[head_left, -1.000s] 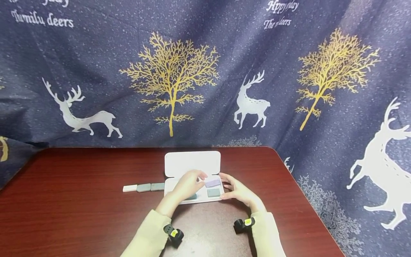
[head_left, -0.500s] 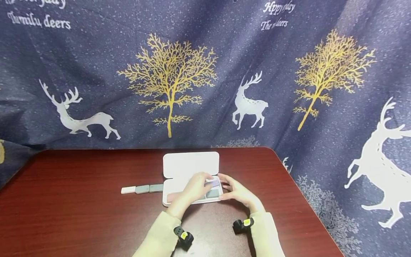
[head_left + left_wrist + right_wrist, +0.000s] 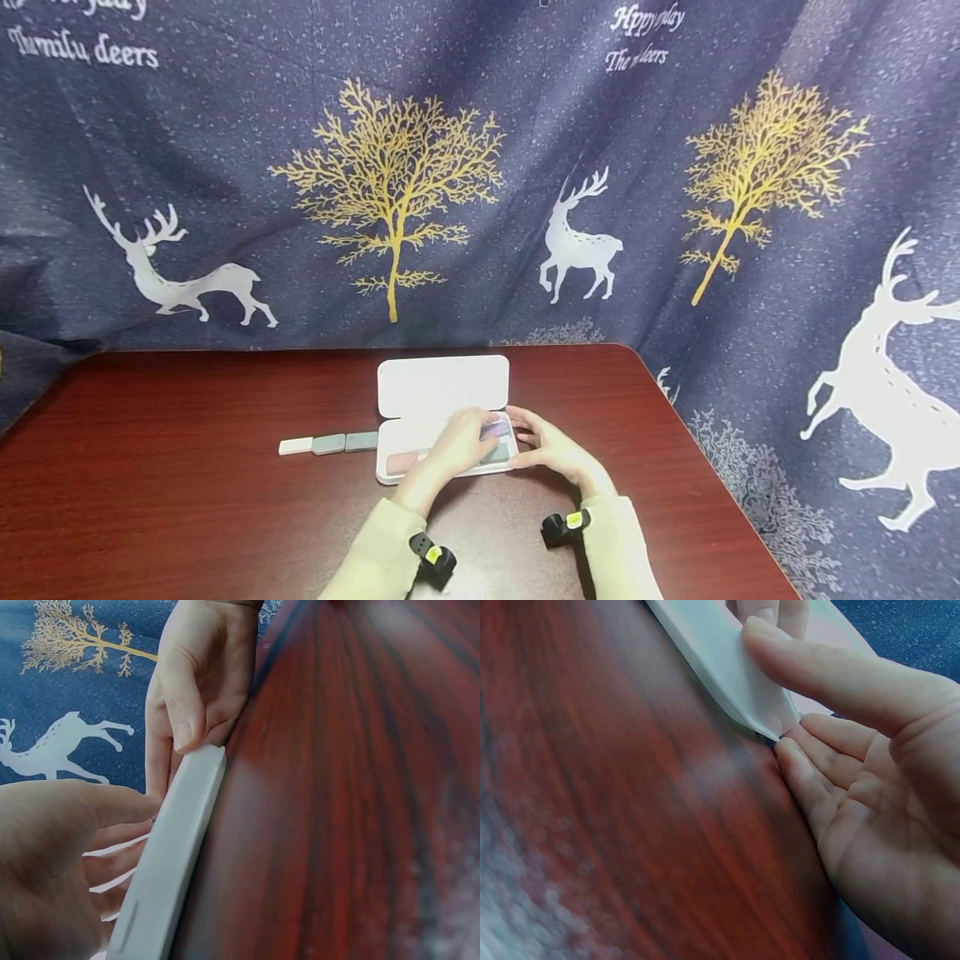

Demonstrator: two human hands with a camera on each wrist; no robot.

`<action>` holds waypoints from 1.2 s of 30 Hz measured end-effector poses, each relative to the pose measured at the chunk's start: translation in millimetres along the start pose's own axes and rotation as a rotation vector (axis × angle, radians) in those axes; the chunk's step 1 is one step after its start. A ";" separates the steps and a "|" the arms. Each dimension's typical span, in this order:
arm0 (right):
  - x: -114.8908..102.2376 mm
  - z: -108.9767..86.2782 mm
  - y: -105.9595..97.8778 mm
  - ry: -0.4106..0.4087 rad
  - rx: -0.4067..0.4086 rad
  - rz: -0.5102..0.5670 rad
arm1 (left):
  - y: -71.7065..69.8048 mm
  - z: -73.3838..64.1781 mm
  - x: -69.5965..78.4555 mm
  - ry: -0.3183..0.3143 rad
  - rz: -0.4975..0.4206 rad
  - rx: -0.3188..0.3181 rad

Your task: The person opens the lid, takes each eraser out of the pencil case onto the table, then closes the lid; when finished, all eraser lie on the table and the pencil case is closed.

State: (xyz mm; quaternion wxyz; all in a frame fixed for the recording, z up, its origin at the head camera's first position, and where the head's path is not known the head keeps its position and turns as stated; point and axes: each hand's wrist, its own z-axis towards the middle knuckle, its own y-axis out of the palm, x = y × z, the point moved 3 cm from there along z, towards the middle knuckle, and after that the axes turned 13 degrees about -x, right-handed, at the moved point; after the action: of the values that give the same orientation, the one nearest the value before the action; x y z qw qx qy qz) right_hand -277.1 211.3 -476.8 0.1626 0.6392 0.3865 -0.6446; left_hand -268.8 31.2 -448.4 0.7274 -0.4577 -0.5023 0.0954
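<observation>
On the red-brown wood-grain table [image 3: 187, 500], toward the far edge: a shallow white case [image 3: 405, 432], probably plastic, with a plain white lid [image 3: 442, 385] folded back on the far side. Inside, at the far right, a small purple rectangular block [image 3: 495, 429]; at the near right, a dark grey-green block [image 3: 497, 455]; at the near left, a pinkish block [image 3: 401, 462]. Over the middle of the case, the left hand [image 3: 456, 446], with thumb and fingertips about the purple block; cannot tell whether pinching or merely pressing. At the right end, a grasp by the right hand [image 3: 551, 450] on the case, thumb at the near corner, fingers along the end. Left of the case, in an end-to-end row, a white block [image 3: 296, 446], a grey-green block with rounded corners [image 3: 328, 444] and a darker grey-green block [image 3: 362, 441], the last just beside the case. To work well here, probably best to brace the case firmly but lightly, without tipping. Handle the purple block by its edges, square to the walls, with even fingertip pressure. Lift the left wrist clear of the pinkish block.
</observation>
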 end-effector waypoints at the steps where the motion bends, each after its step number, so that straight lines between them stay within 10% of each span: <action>1: -0.3 0.2 0.3 -0.004 -0.002 0.005 | 0.2 -0.5 -0.6 -0.002 -0.007 -0.004; 36: 1.5 1.0 0.2 -0.004 -0.002 -0.018 | 3.4 -2.6 -8.2 0.000 0.017 -0.034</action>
State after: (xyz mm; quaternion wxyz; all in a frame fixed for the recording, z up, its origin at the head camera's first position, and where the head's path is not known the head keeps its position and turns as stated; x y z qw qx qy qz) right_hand -277.9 210.9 -478.4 0.1582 0.6343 0.3928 -0.6467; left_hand -269.5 26.7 -456.5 0.7187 -0.4743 -0.4999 0.0929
